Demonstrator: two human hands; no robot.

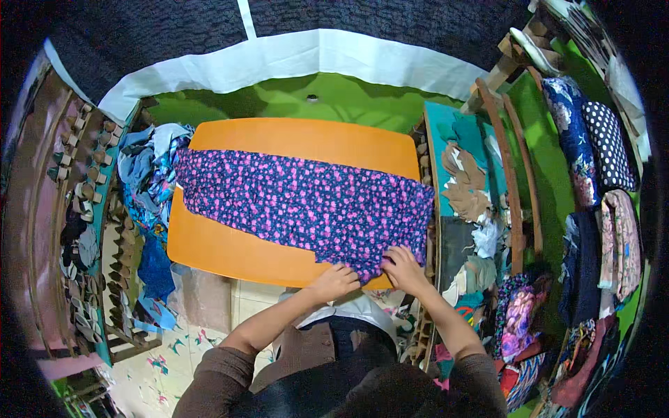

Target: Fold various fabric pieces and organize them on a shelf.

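Navy cloth (pixel 300 202) – pink-flowered; flat, slantwise across orange table (pixel 230 247)

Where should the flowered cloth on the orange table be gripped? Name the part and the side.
Take the flowered cloth by its near right corner, coming from the table's front edge. It lies flat and spread, and that corner hangs at the edge, where the left hand and right hand already rest.

Person seen from above, wearing a brown top with sleeves ending around the elbow; forearms bare below that. Sleeve fabric looks plain, slightly ribbed or textured, no visible print. Below the chest, a dark navy or black garment, with a strip of white or light grey cloth across the waist area. Both hands bare: left hand (pixel 334 280), right hand (pixel 404 268). No gloves or watch can be made out; rings too small to tell.
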